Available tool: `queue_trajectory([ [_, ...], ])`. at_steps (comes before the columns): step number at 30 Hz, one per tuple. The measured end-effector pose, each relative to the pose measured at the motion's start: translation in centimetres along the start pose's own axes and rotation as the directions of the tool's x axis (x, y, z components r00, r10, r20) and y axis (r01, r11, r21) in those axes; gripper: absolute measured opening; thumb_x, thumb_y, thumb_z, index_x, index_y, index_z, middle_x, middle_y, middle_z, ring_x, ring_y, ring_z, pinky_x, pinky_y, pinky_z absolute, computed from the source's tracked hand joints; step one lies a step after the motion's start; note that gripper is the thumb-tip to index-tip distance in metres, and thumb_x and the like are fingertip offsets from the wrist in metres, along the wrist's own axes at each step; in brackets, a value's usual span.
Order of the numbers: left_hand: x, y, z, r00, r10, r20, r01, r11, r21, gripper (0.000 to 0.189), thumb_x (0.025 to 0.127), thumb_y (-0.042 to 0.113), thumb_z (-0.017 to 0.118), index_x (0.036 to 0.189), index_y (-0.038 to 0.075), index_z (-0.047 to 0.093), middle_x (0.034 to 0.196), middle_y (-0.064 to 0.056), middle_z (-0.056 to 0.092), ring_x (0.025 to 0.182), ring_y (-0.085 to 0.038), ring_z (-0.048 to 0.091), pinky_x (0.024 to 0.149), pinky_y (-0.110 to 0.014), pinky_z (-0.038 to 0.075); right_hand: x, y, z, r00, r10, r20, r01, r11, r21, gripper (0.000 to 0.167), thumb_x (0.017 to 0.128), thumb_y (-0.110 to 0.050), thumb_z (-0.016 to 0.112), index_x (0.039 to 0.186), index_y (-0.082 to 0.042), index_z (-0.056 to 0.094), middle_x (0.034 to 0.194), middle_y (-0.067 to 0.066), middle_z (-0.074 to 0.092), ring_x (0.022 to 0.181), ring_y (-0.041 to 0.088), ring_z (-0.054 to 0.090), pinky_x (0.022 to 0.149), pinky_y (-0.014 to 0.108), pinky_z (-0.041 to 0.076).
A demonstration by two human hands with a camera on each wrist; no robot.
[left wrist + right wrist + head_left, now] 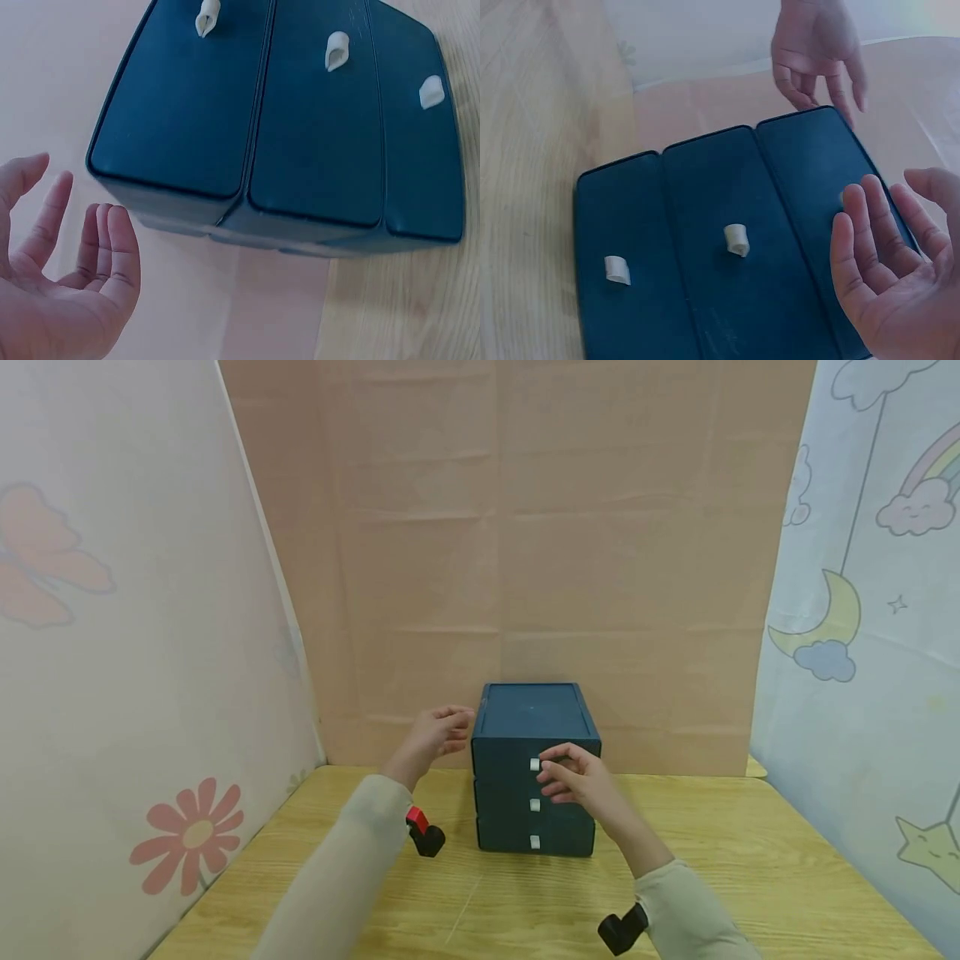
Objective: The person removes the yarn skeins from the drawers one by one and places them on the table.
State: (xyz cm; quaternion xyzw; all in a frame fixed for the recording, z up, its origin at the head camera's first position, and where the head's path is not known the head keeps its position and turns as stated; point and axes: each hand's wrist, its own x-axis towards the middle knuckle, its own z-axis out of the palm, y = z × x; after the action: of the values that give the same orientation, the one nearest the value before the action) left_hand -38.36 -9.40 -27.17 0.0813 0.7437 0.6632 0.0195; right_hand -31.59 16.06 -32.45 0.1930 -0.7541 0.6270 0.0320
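Note:
A dark teal cabinet of three stacked drawers (536,710) stands on the table, all drawers closed. Each drawer front carries a small white pull tab, such as the middle tab (535,805). My left hand (435,739) hovers beside the cabinet's upper left edge, fingers loosely bent and holding nothing. In the left wrist view, a gap shows between the left hand (79,285) and the cabinet's side. My right hand (577,777) is in front of the top drawer, close to its tab, with relaxed fingers. From the right wrist, the right hand (900,277) partly hides that top tab.
The wooden table (675,877) reaches back to a tan paper backdrop (630,568). Printed cloth hangs on both sides, with a flower (198,835) at left and a moon (832,618) at right. Black camera mounts sit on both wrists.

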Motion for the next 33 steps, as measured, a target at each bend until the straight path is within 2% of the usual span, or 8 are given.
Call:
queue_trajectory([
  [5, 0.2, -0.3, 0.6, 1.0, -0.01, 0.022, 0.011, 0.999, -0.041, 0.035, 0.094, 0.025, 0.065, 0.122, 0.005, 0.064, 0.107, -0.006, 0.06, 0.092, -0.022, 0.055, 0.09, -0.037, 0.053, 0.6, 1.2, 0.6, 1.0, 0.026, -0.012, -0.026, 0.999, 0.04, 0.036, 0.098, -0.018, 0.059, 0.125, 0.003, 0.051, 0.09, 0.004, 0.069, 0.079, 0.022, 0.069, 0.071, 0.031, 0.059],
  [8, 0.1, -0.5, 0.8, 1.0, -0.009, 0.02, 0.01, 0.999, -0.039, 0.034, 0.093, 0.024, 0.066, 0.122, 0.005, 0.064, 0.108, -0.006, 0.061, 0.092, -0.02, 0.054, 0.093, -0.039, 0.052, 0.7, 1.6, 0.8, 1.0, 0.026, -0.014, -0.026, 0.999, 0.042, 0.036, 0.097, -0.019, 0.059, 0.125, 0.002, 0.051, 0.091, 0.003, 0.068, 0.08, 0.024, 0.069, 0.072, 0.033, 0.059],
  [13, 0.0, -0.7, 0.9, 1.0, -0.012, 0.027, 0.013, 0.999, -0.041, 0.033, 0.093, 0.021, 0.066, 0.122, 0.005, 0.063, 0.118, -0.009, 0.058, 0.101, -0.025, 0.052, 0.105, -0.048, 0.044, 0.8, 1.8, 1.1, 1.0, 0.012, -0.029, -0.011, 0.999, 0.038, 0.037, 0.097, -0.02, 0.06, 0.126, 0.001, 0.052, 0.094, 0.006, 0.068, 0.082, 0.026, 0.069, 0.074, 0.035, 0.059],
  [23, -0.1, -0.9, 0.9, 0.999, -0.033, 0.029, 0.034, 0.998, -0.048, 0.03, 0.093, 0.015, 0.065, 0.122, 0.005, 0.064, 0.122, -0.011, 0.058, 0.105, -0.026, 0.052, 0.105, -0.045, 0.045, 1.0, 2.1, 1.6, 0.996, -0.012, -0.092, 0.015, 0.999, 0.03, 0.032, 0.096, -0.016, 0.061, 0.123, 0.0, 0.055, 0.094, 0.01, 0.07, 0.081, 0.025, 0.07, 0.072, 0.035, 0.059],
  [27, 0.0, -0.8, 1.0, 0.998, -0.053, 0.018, 0.054, 0.997, -0.053, 0.029, 0.092, 0.014, 0.067, 0.12, 0.006, 0.066, 0.12, -0.009, 0.06, 0.101, -0.023, 0.054, 0.1, -0.039, 0.049, 0.9, 2.1, 1.7, 0.993, -0.003, -0.121, 0.005, 1.0, 0.021, 0.032, 0.096, -0.017, 0.061, 0.123, 0.0, 0.056, 0.096, 0.012, 0.07, 0.084, 0.029, 0.07, 0.072, 0.034, 0.059],
  [33, 0.0, -0.8, 1.1, 0.996, -0.088, 0.007, 0.089, 0.994, -0.065, 0.027, 0.091, 0.014, 0.068, 0.117, 0.007, 0.069, 0.117, -0.007, 0.063, 0.096, -0.02, 0.055, 0.086, -0.027, 0.054, 0.8, 1.9, 1.9, 0.988, 0.009, -0.156, -0.005, 1.0, 0.026, 0.03, 0.095, -0.014, 0.061, 0.121, 0.0, 0.057, 0.098, 0.016, 0.07, 0.085, 0.03, 0.069, 0.073, 0.033, 0.059],
])
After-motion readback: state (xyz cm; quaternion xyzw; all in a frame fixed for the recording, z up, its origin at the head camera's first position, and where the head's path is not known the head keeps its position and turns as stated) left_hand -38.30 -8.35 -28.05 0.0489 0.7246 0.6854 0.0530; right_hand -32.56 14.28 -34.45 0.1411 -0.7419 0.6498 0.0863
